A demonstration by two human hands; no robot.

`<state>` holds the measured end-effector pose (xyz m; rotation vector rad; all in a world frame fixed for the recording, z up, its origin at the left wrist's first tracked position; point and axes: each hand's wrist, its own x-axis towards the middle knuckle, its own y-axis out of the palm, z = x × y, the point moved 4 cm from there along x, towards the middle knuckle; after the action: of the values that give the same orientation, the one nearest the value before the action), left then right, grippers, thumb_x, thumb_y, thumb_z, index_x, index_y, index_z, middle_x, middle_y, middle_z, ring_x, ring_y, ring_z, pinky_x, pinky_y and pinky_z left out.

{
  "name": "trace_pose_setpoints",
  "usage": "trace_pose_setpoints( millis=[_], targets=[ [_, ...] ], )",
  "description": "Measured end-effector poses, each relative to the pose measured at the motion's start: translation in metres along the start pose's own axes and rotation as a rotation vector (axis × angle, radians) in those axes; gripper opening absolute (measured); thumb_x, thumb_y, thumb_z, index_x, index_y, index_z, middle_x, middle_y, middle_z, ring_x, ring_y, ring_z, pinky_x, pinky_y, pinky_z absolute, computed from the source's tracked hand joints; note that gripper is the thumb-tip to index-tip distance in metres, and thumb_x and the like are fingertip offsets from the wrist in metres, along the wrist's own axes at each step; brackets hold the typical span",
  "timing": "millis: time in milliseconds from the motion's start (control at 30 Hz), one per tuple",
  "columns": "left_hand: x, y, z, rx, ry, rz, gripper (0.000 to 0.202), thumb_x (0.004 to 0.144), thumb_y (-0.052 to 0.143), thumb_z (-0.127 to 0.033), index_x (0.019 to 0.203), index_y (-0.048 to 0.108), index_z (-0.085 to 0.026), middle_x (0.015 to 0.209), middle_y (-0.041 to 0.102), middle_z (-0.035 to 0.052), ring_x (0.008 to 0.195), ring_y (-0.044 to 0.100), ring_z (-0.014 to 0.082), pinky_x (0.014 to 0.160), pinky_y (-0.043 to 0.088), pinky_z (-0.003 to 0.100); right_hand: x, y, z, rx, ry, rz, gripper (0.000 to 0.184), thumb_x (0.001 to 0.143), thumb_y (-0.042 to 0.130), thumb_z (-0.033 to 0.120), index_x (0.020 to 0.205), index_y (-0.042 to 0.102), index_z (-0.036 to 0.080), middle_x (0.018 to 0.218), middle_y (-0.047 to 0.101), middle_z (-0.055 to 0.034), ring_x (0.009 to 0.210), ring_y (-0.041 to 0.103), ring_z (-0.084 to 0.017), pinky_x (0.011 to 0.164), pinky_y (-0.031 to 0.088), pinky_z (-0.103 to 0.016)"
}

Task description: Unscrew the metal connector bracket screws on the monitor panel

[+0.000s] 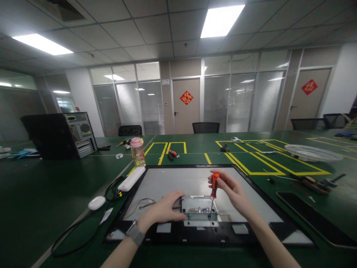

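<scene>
In front of me a display panel (173, 178) with a black frame lies flat, its grey back facing up. A metal bracket box (199, 206) with connectors inside sits at its near middle. My left hand (167, 208) rests against the box's left side, thumb and fingers apart around its edge. My right hand (230, 188) is closed on the orange and black handle of a screwdriver (214, 184). The screwdriver stands nearly upright, its shaft reaching down into the right part of the box. Whether the tip sits in a screw is too small to tell. Thin wires (142, 204) lie left of the box.
Left stand a black computer case (55, 136), a pink-lidded bottle (137, 152), a white power strip (131, 179) and a white mouse (96, 203) beside black cables. Beyond the panel lie red-handled pliers (172, 153). A black slab (312, 216) and a racket (312, 152) lie right.
</scene>
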<state>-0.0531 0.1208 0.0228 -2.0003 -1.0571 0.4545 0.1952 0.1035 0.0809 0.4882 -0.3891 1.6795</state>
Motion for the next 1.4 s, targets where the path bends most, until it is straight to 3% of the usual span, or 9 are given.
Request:
trace_pose_setpoints(
  millis=[267, 433, 533, 733, 1033, 1267, 1400],
  targets=[
    [-0.001, 0.000, -0.001, 0.020, -0.037, 0.007, 0.075, 0.070, 0.074, -0.037, 0.137, 0.045, -0.019, 0.145, 0.043, 0.0098, 0.131, 0.042, 0.0283, 0.112, 0.029, 0.036, -0.001, 0.002, -0.012, -0.229, -0.064, -0.042, 0.033, 0.083, 0.065, 0.036, 0.113, 0.062, 0.025, 0.096, 0.063, -0.0055, 0.079, 0.063, -0.020, 0.067, 0.056, -0.033],
    [-0.001, 0.000, 0.000, 0.009, -0.033, 0.003, 0.076, 0.070, 0.073, -0.037, 0.137, 0.045, -0.017, 0.145, 0.043, 0.0101, 0.131, 0.041, 0.0278, 0.112, 0.029, 0.035, -0.001, 0.003, -0.009, -0.191, -0.073, 0.018, 0.035, 0.090, 0.053, 0.035, 0.124, 0.054, 0.026, 0.108, 0.064, -0.0090, 0.082, 0.066, -0.021, 0.072, 0.058, -0.038],
    [-0.001, 0.000, -0.001, -0.001, -0.026, 0.006, 0.074, 0.071, 0.073, -0.038, 0.137, 0.045, -0.020, 0.144, 0.044, 0.0091, 0.130, 0.043, 0.0283, 0.111, 0.030, 0.036, -0.002, 0.005, -0.007, -0.286, -0.126, 0.025, 0.034, 0.088, 0.057, 0.031, 0.122, 0.056, 0.028, 0.112, 0.062, -0.0083, 0.094, 0.064, -0.023, 0.079, 0.057, -0.038],
    [0.000, 0.000, 0.000, 0.003, -0.041, 0.003, 0.076, 0.070, 0.074, -0.038, 0.137, 0.045, -0.020, 0.145, 0.043, 0.0094, 0.132, 0.041, 0.0290, 0.112, 0.029, 0.037, -0.002, 0.006, -0.007, -0.348, -0.138, 0.029, 0.043, 0.082, 0.061, 0.024, 0.124, 0.053, 0.028, 0.092, 0.065, -0.0040, 0.081, 0.065, -0.020, 0.069, 0.059, -0.035],
    [0.001, 0.002, 0.006, 0.009, -0.010, -0.004, 0.076, 0.070, 0.074, -0.039, 0.137, 0.045, -0.020, 0.145, 0.042, 0.0093, 0.131, 0.041, 0.0286, 0.112, 0.029, 0.036, -0.003, 0.008, -0.006, -0.317, -0.101, 0.045, 0.044, 0.080, 0.055, 0.017, 0.122, 0.043, 0.026, 0.107, 0.062, -0.0076, 0.074, 0.069, -0.018, 0.066, 0.059, -0.036],
    [0.001, 0.002, 0.003, 0.010, 0.000, -0.004, 0.075, 0.070, 0.074, -0.037, 0.137, 0.045, -0.019, 0.144, 0.043, 0.0096, 0.131, 0.041, 0.0271, 0.112, 0.029, 0.036, -0.003, 0.004, 0.002, -0.531, -0.229, -0.025, 0.041, 0.077, 0.068, 0.026, 0.117, 0.058, 0.025, 0.084, 0.065, -0.0029, 0.073, 0.062, -0.021, 0.074, 0.054, -0.038],
    [0.000, 0.001, 0.001, 0.014, -0.019, 0.000, 0.076, 0.070, 0.074, -0.036, 0.138, 0.045, -0.019, 0.145, 0.042, 0.0098, 0.132, 0.040, 0.0275, 0.113, 0.028, 0.036, -0.001, 0.003, -0.003, -0.488, -0.222, -0.019, 0.044, 0.078, 0.067, 0.025, 0.121, 0.057, 0.027, 0.084, 0.065, -0.0020, 0.072, 0.062, -0.020, 0.073, 0.054, -0.036]
  ],
)
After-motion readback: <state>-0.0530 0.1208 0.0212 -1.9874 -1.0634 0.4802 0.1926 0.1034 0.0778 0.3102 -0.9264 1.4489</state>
